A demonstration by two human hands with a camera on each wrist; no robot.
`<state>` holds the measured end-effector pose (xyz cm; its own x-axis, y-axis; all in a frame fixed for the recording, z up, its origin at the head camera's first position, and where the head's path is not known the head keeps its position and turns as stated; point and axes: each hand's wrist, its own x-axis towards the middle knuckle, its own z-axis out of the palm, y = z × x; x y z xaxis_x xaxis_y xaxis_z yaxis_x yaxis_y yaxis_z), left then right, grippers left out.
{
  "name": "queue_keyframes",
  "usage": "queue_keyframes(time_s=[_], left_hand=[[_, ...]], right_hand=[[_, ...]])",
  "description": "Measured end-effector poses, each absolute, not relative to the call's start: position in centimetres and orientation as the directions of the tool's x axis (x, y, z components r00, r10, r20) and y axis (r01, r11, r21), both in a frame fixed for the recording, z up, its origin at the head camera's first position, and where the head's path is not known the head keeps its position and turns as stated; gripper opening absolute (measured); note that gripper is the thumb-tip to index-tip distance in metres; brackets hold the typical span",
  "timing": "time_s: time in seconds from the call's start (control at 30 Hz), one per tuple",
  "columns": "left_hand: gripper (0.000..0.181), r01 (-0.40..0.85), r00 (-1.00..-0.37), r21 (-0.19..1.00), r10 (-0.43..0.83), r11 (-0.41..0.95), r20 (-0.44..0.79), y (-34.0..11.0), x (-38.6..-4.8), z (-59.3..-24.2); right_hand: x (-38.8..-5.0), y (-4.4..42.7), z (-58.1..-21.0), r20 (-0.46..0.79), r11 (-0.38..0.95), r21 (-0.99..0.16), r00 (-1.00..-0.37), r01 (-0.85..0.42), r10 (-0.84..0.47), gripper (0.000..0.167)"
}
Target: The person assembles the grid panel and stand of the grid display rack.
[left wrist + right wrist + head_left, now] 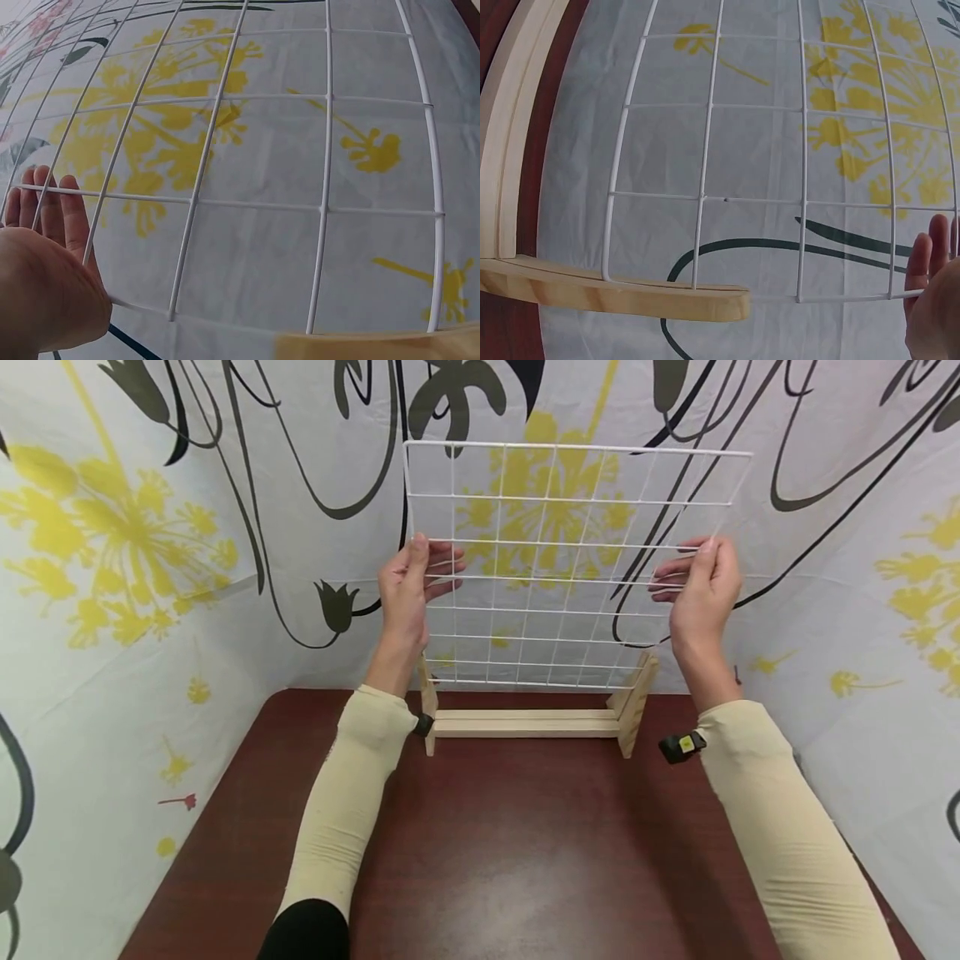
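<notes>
A white wire grid panel (577,447) stands upright, leaning slightly, between the two side pieces of a pale wooden stand (525,725). My left hand (405,593) grips its left edge, thumb in front and fingers behind the wires. On the opposite edge, my right hand (705,589) holds the panel in the same way at about equal height. In the right wrist view, a lower corner of the grid (802,202) meets the wooden side piece (645,296). The left wrist view shows the wires down to a blurred wooden edge (375,346).
The stand rests near the back of a dark red-brown table (510,835). White cloth (285,568) with yellow and dark plant prints hangs behind and along both sides. A small black device (682,746) sits at the right wrist.
</notes>
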<state>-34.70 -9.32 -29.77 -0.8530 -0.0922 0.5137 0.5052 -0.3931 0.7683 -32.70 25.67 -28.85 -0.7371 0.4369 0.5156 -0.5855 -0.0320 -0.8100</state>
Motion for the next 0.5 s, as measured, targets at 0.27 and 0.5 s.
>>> queue_keyframes(time_s=[0.27,0.5], left_hand=[[0.038,0.496,-0.86,0.767,-0.108,-0.408,0.498,-9.7,-35.0,-31.3],[0.04,0.498,-0.859,0.766,-0.109,-0.406,0.501,-9.8,-35.2,-32.1]], right_hand=[[-32.8,25.5,-29.5,0.536,0.006,-0.812,-0.742,-0.583,0.403,0.03],[-33.0,25.6,-30.4,0.543,0.026,-0.811,-0.735,-0.585,0.406,0.031]])
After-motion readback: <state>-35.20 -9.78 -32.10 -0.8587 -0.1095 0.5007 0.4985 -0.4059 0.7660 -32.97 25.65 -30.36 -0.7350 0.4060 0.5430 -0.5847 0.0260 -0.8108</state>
